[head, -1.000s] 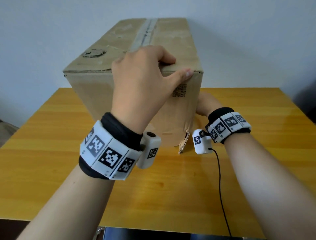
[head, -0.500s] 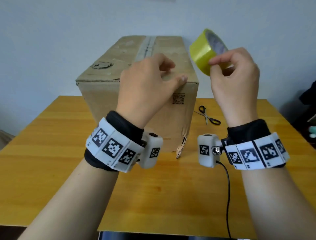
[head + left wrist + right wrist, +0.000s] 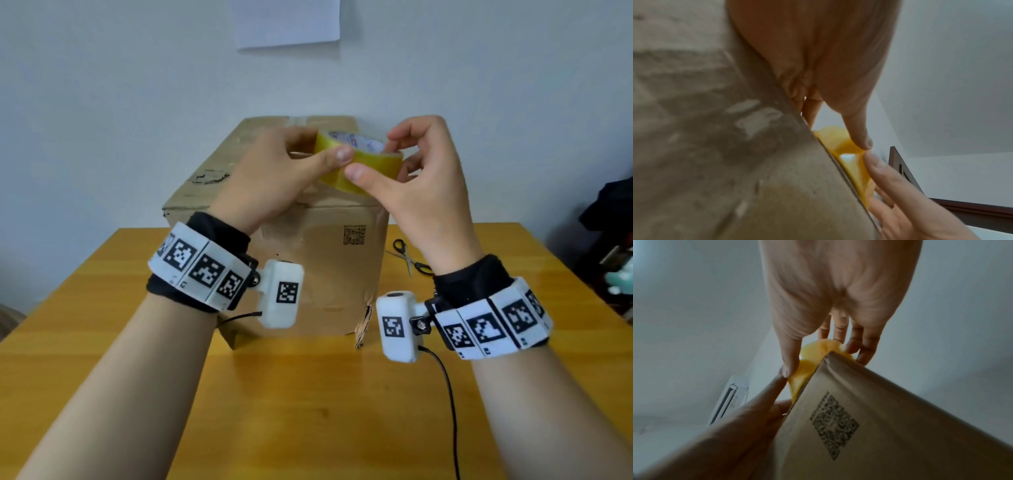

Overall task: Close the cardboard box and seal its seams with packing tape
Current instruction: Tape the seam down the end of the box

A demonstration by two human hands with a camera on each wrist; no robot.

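Observation:
A closed cardboard box (image 3: 318,274) stands on the wooden table (image 3: 325,411), its near face bearing a QR code. Above its near top edge both hands hold a roll of yellow packing tape (image 3: 373,164). My left hand (image 3: 274,178) grips the roll's left side, thumb pressed on the outer face. My right hand (image 3: 421,178) holds the right side, thumb on the outer face and fingers curled over the core. In the wrist views the tape (image 3: 849,155) (image 3: 803,374) shows just past the box edge (image 3: 756,162) (image 3: 879,418), with both thumbs meeting on it.
Black-handled scissors (image 3: 409,258) lie on the table right of the box. A cable (image 3: 448,394) runs from the right wrist camera toward the table's near edge. A paper sheet (image 3: 287,20) hangs on the wall behind. Dark items (image 3: 609,212) sit at the far right.
My right hand lifted the tape roll from beside the box and brought it left over the box's near edge. My left hand left the box top and took hold of the roll.

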